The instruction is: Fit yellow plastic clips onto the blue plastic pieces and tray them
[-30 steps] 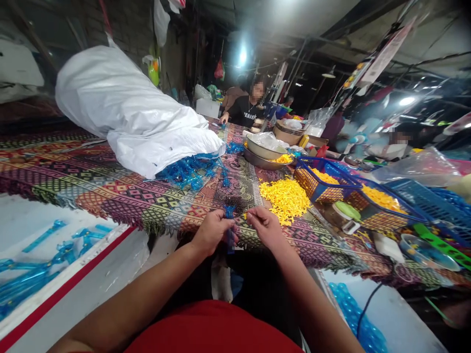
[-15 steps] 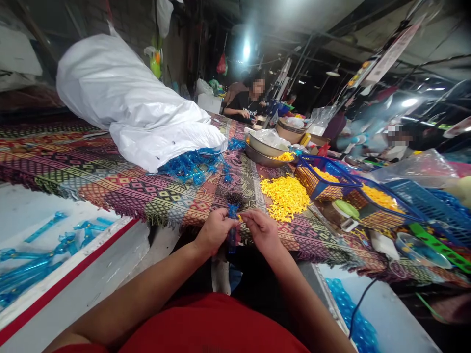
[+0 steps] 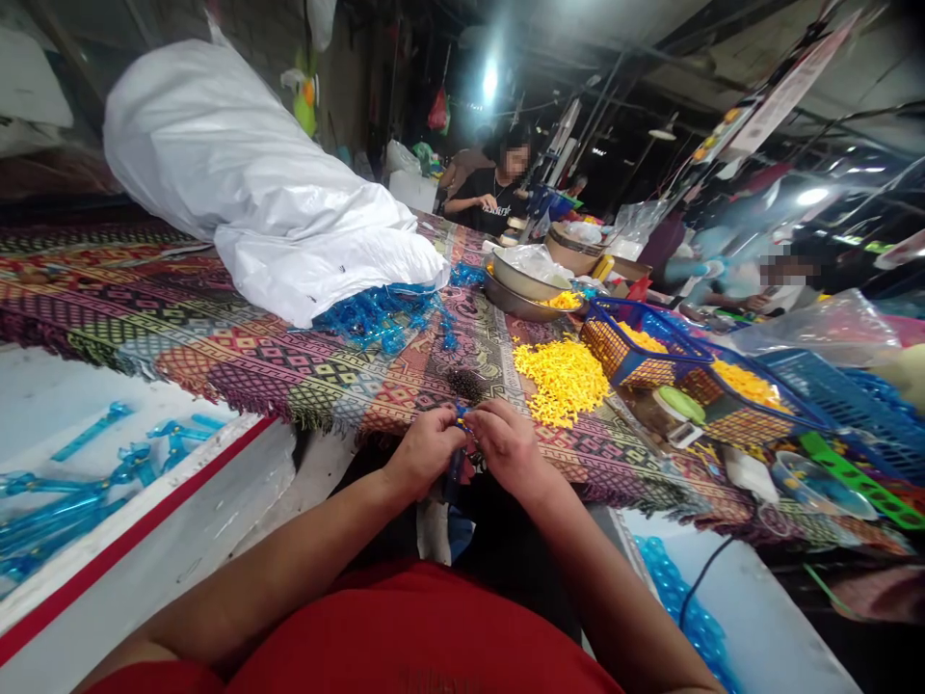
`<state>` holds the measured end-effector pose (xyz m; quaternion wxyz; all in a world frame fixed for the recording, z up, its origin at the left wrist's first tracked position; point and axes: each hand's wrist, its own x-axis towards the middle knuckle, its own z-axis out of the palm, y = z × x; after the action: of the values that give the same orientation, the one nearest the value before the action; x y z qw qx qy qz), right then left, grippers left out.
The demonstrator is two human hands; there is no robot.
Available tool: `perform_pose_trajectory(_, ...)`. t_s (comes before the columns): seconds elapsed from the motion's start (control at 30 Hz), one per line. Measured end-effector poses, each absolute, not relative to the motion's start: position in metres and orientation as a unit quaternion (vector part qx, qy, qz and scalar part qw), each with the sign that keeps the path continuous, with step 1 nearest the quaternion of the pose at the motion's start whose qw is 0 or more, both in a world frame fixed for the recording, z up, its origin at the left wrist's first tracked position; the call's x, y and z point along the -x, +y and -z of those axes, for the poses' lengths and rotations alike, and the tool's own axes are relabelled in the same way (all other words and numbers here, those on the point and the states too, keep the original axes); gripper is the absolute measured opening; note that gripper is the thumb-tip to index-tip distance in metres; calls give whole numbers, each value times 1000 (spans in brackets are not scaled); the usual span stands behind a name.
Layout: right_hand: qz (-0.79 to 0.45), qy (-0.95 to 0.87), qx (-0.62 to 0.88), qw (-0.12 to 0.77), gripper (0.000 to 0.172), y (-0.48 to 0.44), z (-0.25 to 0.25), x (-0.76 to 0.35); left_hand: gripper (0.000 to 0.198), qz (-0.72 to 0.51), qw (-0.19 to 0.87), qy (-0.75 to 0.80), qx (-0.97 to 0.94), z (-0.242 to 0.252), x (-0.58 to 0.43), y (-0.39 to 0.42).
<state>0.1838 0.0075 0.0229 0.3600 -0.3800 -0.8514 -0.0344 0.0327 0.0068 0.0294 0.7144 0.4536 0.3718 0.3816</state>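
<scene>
My left hand (image 3: 423,451) is closed round a blue plastic piece (image 3: 455,469) that points down past the table's edge. My right hand (image 3: 506,445) presses against it from the right, its fingers pinched at the top of the piece, where a small yellow part shows between the fingertips. Both hands meet over the near edge of the patterned tablecloth (image 3: 217,337). A loose heap of small yellow parts (image 3: 562,379) lies just beyond my right hand. A small dark pile (image 3: 466,384) sits right in front of the hands.
A big white sack (image 3: 267,212) spills blue plastic pieces (image 3: 376,316) at the left. Blue baskets (image 3: 636,352) with yellow parts and metal bowls (image 3: 520,289) stand at the right. A white tray (image 3: 87,482) of blue pieces is at lower left. Another person (image 3: 498,193) sits at the far end.
My right hand has moved left from a small gap until it touches my left hand and the blue piece. The yellow part is now pressed at the piece's top.
</scene>
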Motion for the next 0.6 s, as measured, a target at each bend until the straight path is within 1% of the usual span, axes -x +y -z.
perform_pose_trajectory(0.13, 9, -839, 369, 399, 27, 9, -14, -180, 5, -379, 699, 392, -463, -27, -32, 9)
perform_pose_trajectory(0.3, -24, -820, 390, 418, 30, 13, -14, -179, 19, -394, 618, 419, -536, -23, -31, 15)
perform_pose_trajectory(0.37, -25, -792, 430, 434, 27, 18, -17, -193, 20, -402, 609, 421, -539, -22, -28, 19)
perform_pose_trajectory(0.43, -9, -748, 494, 443, 20, 23, -19, -218, 20, -420, 611, 422, -522, -20, -23, 25)
perform_pose_trajectory(0.5, 3, -705, 579, 409, 17, 28, -17, -248, 19, -447, 607, 421, -504, -18, -18, 32)
perform_pose_trajectory(0.6, 20, -689, 648, 324, 19, 28, -11, -284, 18, -486, 575, 429, -499, -11, -14, 45)
